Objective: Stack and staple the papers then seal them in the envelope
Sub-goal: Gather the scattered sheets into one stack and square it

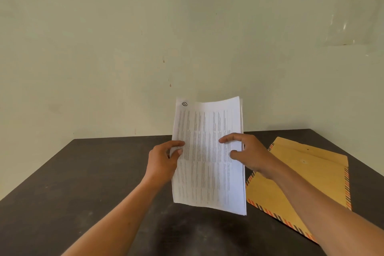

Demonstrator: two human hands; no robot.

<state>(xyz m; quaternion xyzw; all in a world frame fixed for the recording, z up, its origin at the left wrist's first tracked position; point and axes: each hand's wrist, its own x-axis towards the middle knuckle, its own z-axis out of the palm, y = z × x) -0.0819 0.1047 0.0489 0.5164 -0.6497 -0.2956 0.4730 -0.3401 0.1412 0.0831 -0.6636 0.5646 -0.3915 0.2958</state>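
A stack of white printed papers is held upright above the dark table, its bottom edge just off the surface. My left hand grips the stack's left edge, thumb on the front. My right hand holds the right edge, with fingers spread over the printed face. A circled mark sits at the top left corner of the front sheet. A brown envelope with striped orange and black borders lies flat on the table to the right, partly under my right forearm. No stapler is in view.
A pale green wall rises right behind the table's far edge. A clear plastic sheet hangs on the wall at the upper right.
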